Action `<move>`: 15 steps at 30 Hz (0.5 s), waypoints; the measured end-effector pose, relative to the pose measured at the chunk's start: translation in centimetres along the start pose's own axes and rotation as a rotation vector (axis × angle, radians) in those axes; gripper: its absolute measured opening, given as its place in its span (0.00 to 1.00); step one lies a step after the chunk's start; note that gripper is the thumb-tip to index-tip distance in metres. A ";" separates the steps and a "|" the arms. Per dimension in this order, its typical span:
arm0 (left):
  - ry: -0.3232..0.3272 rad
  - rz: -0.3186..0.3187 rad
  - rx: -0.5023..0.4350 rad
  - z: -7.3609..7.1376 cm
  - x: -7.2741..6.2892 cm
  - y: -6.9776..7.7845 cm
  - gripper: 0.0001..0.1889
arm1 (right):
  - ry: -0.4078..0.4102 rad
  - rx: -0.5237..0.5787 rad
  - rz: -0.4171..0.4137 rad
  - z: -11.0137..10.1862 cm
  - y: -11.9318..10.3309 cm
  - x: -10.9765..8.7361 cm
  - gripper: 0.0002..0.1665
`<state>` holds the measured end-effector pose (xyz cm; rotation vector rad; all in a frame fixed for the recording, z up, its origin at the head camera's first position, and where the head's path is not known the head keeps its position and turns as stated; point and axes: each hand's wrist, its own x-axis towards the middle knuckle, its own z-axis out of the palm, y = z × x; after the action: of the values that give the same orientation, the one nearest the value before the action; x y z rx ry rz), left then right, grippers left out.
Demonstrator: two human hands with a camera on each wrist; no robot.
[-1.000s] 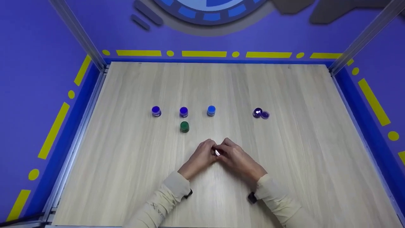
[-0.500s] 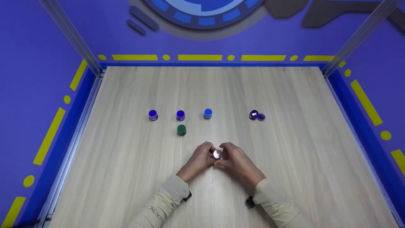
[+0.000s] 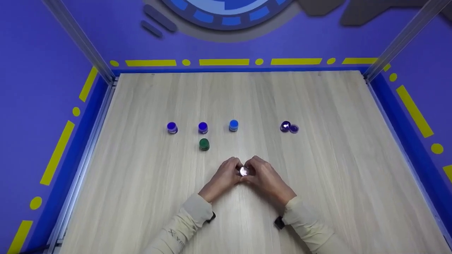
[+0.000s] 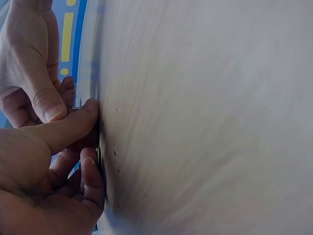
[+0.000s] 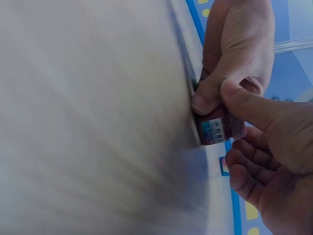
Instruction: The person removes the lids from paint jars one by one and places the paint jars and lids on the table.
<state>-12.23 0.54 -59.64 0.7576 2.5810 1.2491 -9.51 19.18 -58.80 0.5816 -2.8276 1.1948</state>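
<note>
A small dark red jar (image 5: 213,131) with a printed label stands on the table between the two hands. Its shiny round top (image 3: 243,171) catches the light in the head view. My left hand (image 3: 225,174) grips the jar low on its body, thumb along the side. My right hand (image 3: 264,175) has its thumb and fingers curled around the clear, pinkish upper part (image 5: 238,128) of the jar. In the left wrist view the left hand (image 4: 54,166) hides most of the jar.
Behind the hands stand two purple-capped jars (image 3: 172,127) (image 3: 203,127), a blue-capped jar (image 3: 233,125) and a green jar (image 3: 204,144). To the right, a dark purple jar (image 3: 285,126) has a round purple lid (image 3: 293,128) beside it. Blue walls enclose the wooden table (image 3: 335,158).
Half a second ago my right hand had its fingers spread apart from the jar's top; now they close in around it. The left hand keeps its grip. The head view shifted slightly.
</note>
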 end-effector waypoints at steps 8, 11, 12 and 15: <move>0.018 0.019 0.016 0.0 -0.2 0.1 0.15 | -0.073 0.006 -0.134 -0.6 0.4 0.1 0.18; 0.005 0.018 0.013 -0.1 -0.3 0.1 0.16 | -0.098 -0.027 -0.187 -0.6 0.5 -0.1 0.21; 0.002 0.018 0.012 -0.1 -0.3 0.1 0.16 | -0.106 -0.032 -0.188 -0.6 0.5 -0.2 0.22; 0.003 0.019 0.010 0.0 -0.1 0.0 0.15 | -0.099 -0.018 -0.134 -0.6 0.2 -0.4 0.26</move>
<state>-12.13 0.49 -59.64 0.7841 2.5908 1.2444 -9.29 19.85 -58.60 0.8370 -2.8225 1.1476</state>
